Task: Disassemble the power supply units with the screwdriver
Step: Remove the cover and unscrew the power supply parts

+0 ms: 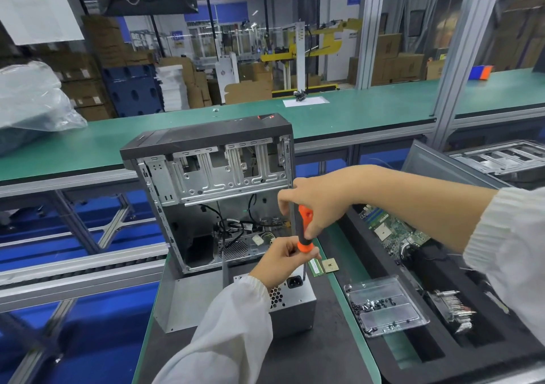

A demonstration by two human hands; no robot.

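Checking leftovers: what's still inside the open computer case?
Inside the computer case: loose black cables, a white connector, bare metal drive bays up top. The right hand and screwdriver cover the lower right corner.

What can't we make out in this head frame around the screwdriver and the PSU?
- Screwdriver tip: head view, hidden behind left hand; no screw visible.
- Power supply unit left part: covered by left sleeve.
- Screws in clear tray: too small to tell types.
- Motherboard: partly hidden by right forearm.
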